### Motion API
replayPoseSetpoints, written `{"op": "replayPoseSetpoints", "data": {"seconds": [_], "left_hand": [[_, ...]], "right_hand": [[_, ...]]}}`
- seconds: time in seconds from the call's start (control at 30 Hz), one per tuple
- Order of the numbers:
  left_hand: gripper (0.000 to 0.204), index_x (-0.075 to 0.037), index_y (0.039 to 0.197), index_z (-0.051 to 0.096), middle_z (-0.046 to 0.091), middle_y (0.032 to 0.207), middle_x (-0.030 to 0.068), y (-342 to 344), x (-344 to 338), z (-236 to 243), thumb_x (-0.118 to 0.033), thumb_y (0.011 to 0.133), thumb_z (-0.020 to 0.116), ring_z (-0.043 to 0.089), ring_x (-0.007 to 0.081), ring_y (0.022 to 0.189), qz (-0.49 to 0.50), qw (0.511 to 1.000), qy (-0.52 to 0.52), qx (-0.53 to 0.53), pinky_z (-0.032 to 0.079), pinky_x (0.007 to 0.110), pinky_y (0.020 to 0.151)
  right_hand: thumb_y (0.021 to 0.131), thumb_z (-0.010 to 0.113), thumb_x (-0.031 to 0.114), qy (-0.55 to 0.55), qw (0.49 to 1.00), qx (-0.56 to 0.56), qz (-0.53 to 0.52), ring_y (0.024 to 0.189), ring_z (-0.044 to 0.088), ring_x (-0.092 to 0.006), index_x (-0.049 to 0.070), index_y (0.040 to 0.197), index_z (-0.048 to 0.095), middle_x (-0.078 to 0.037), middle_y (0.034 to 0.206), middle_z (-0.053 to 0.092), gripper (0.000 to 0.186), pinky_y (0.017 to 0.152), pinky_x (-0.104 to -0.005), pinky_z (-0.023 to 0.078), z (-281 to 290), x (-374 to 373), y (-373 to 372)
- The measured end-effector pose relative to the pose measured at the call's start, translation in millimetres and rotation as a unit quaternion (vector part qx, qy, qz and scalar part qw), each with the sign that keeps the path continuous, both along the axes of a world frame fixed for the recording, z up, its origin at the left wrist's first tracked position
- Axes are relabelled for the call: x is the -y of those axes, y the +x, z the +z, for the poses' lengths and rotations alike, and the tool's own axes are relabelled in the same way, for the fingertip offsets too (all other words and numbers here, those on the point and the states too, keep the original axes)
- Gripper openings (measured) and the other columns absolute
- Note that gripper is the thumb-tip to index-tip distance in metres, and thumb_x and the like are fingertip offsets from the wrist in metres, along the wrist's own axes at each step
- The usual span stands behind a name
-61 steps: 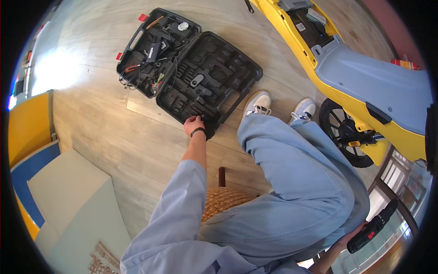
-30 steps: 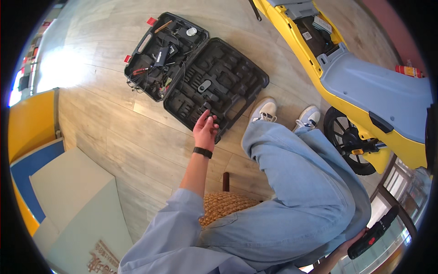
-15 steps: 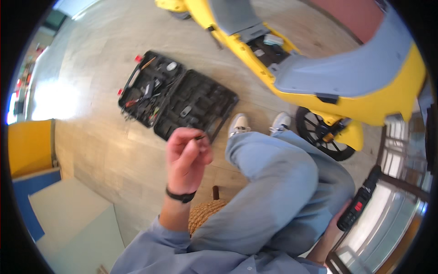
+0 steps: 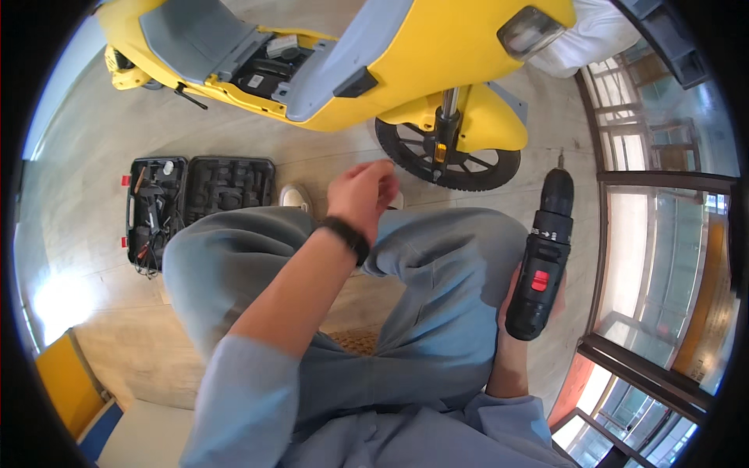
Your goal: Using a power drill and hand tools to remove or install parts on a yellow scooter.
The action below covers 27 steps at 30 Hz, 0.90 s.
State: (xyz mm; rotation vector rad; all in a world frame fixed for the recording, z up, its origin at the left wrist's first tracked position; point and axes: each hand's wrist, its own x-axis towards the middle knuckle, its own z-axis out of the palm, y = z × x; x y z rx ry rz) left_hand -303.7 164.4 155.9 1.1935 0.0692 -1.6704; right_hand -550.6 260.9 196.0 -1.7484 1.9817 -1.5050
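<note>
My right hand point(image 4: 512, 306) is wrapped round the grip of a black cordless drill point(image 4: 548, 253), which has a red switch on top. A slim metal bit point(image 4: 561, 158) sticks out of its chuck, pointing away from me. Over my knees, my left hand point(image 4: 362, 195) is closed with its fingers curled together, and what they hold, if anything, is hidden. Just beyond that hand is the front wheel point(image 4: 449, 165) of a yellow and grey scooter point(image 4: 328, 113). Its footboard compartment point(image 4: 269, 70) lies uncovered, with dark parts inside.
An opened black tool case point(image 4: 228, 187) with red latches lies on the floor point(image 4: 94, 234) at the left, holding several tools. Glass doors with brown frames point(image 4: 663, 183) line the right side. A yellow panel point(image 4: 70, 374) stands at the lower left.
My view has swung to the right. The drill has come up upright beside my right knee. My left hand, which pinched a small dark piece over the tool case, is now near the front wheel.
</note>
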Motion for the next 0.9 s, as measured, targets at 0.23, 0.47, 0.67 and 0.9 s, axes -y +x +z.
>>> {"op": "replayPoseSetpoints", "data": {"seconds": [0.23, 0.47, 0.67, 0.9], "left_hand": [[0.018, 0.001, 0.099, 0.061, 0.062, 0.088, 0.0065, -78, 65, -117, -0.003, 0.082, 0.066, 0.061, 0.0172, 0.081, 0.071, 0.994, 0.035, -0.074, 0.053, 0.027, 0.075], [0.018, 0.009, 0.095, 0.065, 0.067, 0.079, 0.0110, -99, 85, -146, -0.001, 0.080, 0.067, 0.065, 0.0164, 0.067, 0.082, 0.989, -0.045, 0.118, 0.055, 0.026, 0.062], [0.015, 0.001, 0.089, 0.070, 0.069, 0.074, 0.0116, -102, 96, -144, -0.006, 0.076, 0.071, 0.067, 0.0149, 0.066, 0.033, 0.940, -0.107, 0.321, 0.053, 0.027, 0.061], [0.016, 0.002, 0.089, 0.070, 0.069, 0.074, 0.0116, -99, 102, -142, -0.007, 0.076, 0.073, 0.066, 0.0136, 0.062, -0.012, 0.867, -0.164, 0.470, 0.053, 0.025, 0.061]], "right_hand": [[0.090, 0.055, 0.008, 0.091, 0.930, -0.353, -0.046, 0.091, 0.061, -0.0260, -0.003, 0.116, 0.054, -0.016, 0.104, 0.061, 0.028, 0.080, -0.0349, 0.048, 16, -13, -9], [0.090, 0.056, 0.002, 0.136, 0.952, -0.267, -0.065, 0.098, 0.061, -0.0225, 0.001, 0.111, 0.063, -0.011, 0.105, 0.064, 0.022, 0.088, -0.0375, 0.047, 24, -10, -15], [0.092, 0.052, 0.006, 0.145, 0.953, -0.259, -0.059, 0.090, 0.058, -0.0224, 0.003, 0.103, 0.057, -0.009, 0.094, 0.060, 0.012, 0.082, -0.0359, 0.046, 22, 15, -9], [0.089, 0.054, -0.001, 0.170, 0.959, -0.205, -0.093, 0.103, 0.058, -0.0225, -0.002, 0.109, 0.062, -0.011, 0.107, 0.063, 0.021, 0.095, -0.0392, 0.043, 21, 26, -11]]}}
